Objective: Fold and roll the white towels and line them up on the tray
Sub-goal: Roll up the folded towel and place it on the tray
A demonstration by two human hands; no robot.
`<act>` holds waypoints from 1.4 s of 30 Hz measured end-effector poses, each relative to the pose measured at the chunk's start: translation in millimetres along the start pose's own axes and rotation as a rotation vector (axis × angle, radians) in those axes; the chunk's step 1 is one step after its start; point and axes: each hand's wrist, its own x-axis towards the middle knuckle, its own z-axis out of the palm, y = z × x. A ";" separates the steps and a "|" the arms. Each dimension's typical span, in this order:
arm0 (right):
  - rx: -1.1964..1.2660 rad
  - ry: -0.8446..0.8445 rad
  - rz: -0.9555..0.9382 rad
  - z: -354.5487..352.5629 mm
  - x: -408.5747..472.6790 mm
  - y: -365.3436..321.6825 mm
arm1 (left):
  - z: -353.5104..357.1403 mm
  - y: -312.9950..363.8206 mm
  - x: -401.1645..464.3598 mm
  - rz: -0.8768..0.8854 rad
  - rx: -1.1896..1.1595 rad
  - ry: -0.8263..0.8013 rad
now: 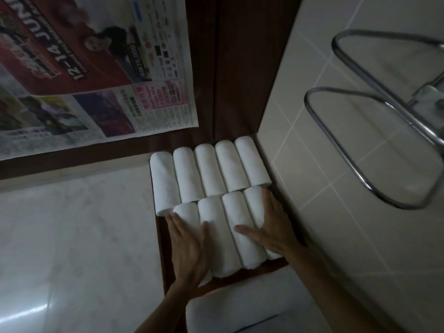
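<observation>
Nearest the camera lies a white folded towel (240, 306), not yet rolled, just below the near edge of the dark wooden tray (161, 239). On the tray two hands lie flat on the near row of rolled towels. The left hand (189, 248) has straight, spread fingers pressing on the leftmost near roll (186, 213), its thumb reaching onto the second near roll (216, 236). The right hand (271, 227) is likewise open, fingers straight along the rightmost near roll (253, 200) beside the wall, its thumb laid across the third near roll (236, 210). Neither hand grips anything. That makes four rolls in the near row, touching side by side. Behind them stands a far row of five rolled towels (207, 169), also touching, the leftmost one (164, 183) set a little nearer than its neighbours; nine rolls in all. The tray rests on a pale marble counter (72, 236) against a tiled wall (336, 152), where two chrome towel rails (374, 145) loop out. Farthest back, a sheet of newspaper (96, 68) hangs on a dark wood panel (230, 68); its red advertisement reads "12–14 JUNE" and "RM70,000", the smaller print too blurred to read.
</observation>
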 end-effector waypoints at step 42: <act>-0.385 -0.016 -0.423 10.2 -27.9 4.5 | 8.1 8.1 -17.1 0.445 0.621 -0.178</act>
